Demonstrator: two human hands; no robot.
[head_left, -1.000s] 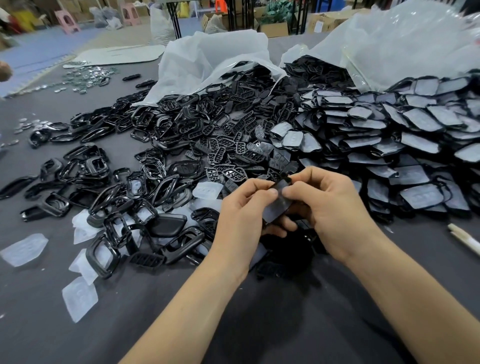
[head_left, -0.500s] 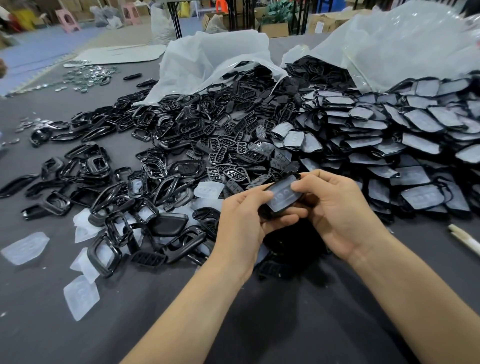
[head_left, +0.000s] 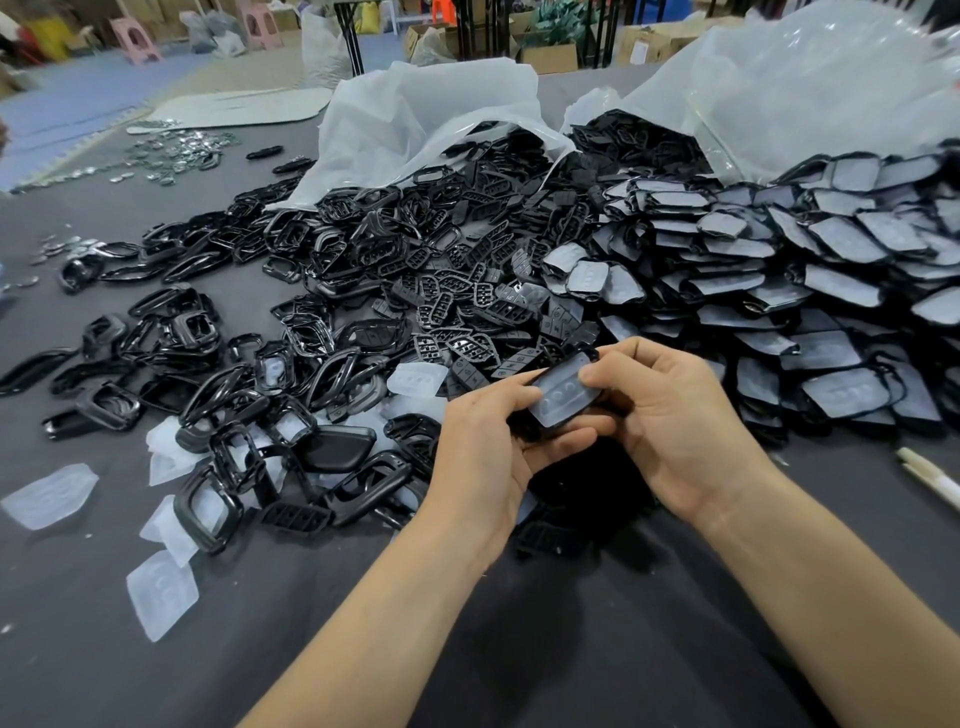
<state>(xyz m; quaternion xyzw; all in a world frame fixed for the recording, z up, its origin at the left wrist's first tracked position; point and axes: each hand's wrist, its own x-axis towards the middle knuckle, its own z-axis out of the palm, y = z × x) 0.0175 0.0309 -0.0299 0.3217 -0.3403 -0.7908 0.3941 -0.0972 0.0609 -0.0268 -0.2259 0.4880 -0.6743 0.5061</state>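
Both hands hold one small black key-fob shell with a translucent rubber button pad (head_left: 562, 396) on its upper face. My left hand (head_left: 480, 447) grips it from the left, thumb on the pad's near edge. My right hand (head_left: 670, 421) pinches it from the right, fingertips pressing the pad's top. The piece is tilted, pad facing me, above the dark table (head_left: 519, 649).
Loose black frames (head_left: 208, 395) and grille inserts (head_left: 457, 291) spread left and centre. A stack of padded shells (head_left: 810, 291) fills the right. Two white plastic bags (head_left: 431, 119) lie behind. Loose translucent pads (head_left: 161, 592) lie near left; a pale stick (head_left: 930, 475) lies at right.
The piece has been turned from edge-on to pad facing me. Both hands stayed in place, fingers shifting onto the pad.
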